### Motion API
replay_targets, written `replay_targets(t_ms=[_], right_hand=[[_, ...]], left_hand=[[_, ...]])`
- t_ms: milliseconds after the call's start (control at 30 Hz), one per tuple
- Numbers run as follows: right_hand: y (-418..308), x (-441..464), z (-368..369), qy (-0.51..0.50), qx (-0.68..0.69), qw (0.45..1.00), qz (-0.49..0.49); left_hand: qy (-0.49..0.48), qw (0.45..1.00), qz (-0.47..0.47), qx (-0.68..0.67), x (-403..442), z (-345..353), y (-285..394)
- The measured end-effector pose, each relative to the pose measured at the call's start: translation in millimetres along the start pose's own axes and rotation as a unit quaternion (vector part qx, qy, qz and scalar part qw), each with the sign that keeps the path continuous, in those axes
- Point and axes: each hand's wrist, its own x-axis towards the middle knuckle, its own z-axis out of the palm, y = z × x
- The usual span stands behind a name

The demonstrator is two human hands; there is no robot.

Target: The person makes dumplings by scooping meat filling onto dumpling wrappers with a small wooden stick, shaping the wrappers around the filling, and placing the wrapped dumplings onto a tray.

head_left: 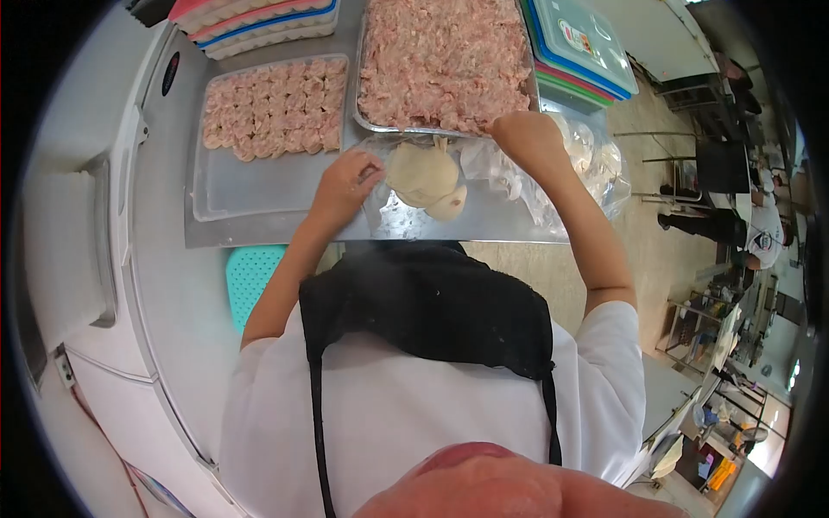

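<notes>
Steel table (250,232): minced meat (445,65) in tray (406,129); round wrappers (420,175) before it. Left hand (347,185): fingers curled beside wrappers, hold unclear. Right hand (528,142): at tray's corner, grip I cannot tell. Advisable: wrappers lifted singly.

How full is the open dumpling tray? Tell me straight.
Partly full: dumplings cover the far part of the tray, while its near strip lies bare.
</notes>
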Motion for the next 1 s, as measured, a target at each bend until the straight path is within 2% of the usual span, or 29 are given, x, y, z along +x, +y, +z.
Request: replay_targets(t_ms=[100, 167, 267, 300, 400, 500, 600, 700, 733, 800, 833, 933, 1000], right_hand=[[-3.8, 5.7, -21.7, 0.007, -0.013, 1.0, -0.01], [-3.5, 6.5, -24.6, 0.013, -0.021, 0.999, -0.021], [3.5, 8.0, -22.2, 0.021, -0.034, 0.998, -0.041], [7.4, 7.2, -19.1, 0.02, -0.039, 0.998, -0.048], [10.1, 4.9, -18.3, 0.018, -0.035, 0.999, -0.037], [8.2, 0.3, -12.8, 0.01, 0.002, 0.999, -0.041], [18.1, -5.1, 0.2, -0.011, 0.072, 0.997, -0.027], [32.8, -7.5, 26.2, -0.026, 0.17, 0.985, 0.012], [37.9, -7.1, 34.8, -0.03, 0.205, 0.978, 0.028], [46.9, -5.5, 44.4, -0.034, 0.241, 0.97, 0.019], [50.6, -4.7, 48.0, -0.037, 0.258, 0.965, 0.015], [56.3, -1.2, 56.1, -0.039, 0.296, 0.954, 0.001], [53.8, -2.8, 64.9, 0.005, 0.28, 0.96, -0.012]], left_hand=[[-0.005, 0.99, 0.135, -0.05, 13.7, 37.3, 0.9], [-0.118, 0.971, 0.159, -0.134, 21.2, 66.8, 23.4], [-0.157, 0.965, 0.208, 0.019, 28.6, 98.9, 37.1], [-0.141, 0.96, 0.241, 0.032, 30.8, 101.6, 35.9], [-0.197, 0.938, 0.251, 0.135, 25.7, 96.9, 29.2], [-0.077, 0.943, 0.308, 0.097, 14.9, 101.9, 12.6], [-0.087, 0.956, 0.262, 0.096, 16.4, 106.2, 11.6], [-0.069, 0.98, 0.18, -0.054, 24.0, 101.9, 13.9], [-0.069, 0.981, 0.107, -0.145, 25.9, 96.1, 19.2], [-0.065, 0.943, -0.04, -0.323, 30.3, 81.3, 30.2], [-0.076, 0.931, -0.091, -0.346, 33.0, 72.8, 30.0], [-0.057, 0.791, -0.179, -0.583, 42.5, 67.0, 21.3], [-0.046, 0.831, -0.171, -0.527, 47.4, 69.2, 10.3]])
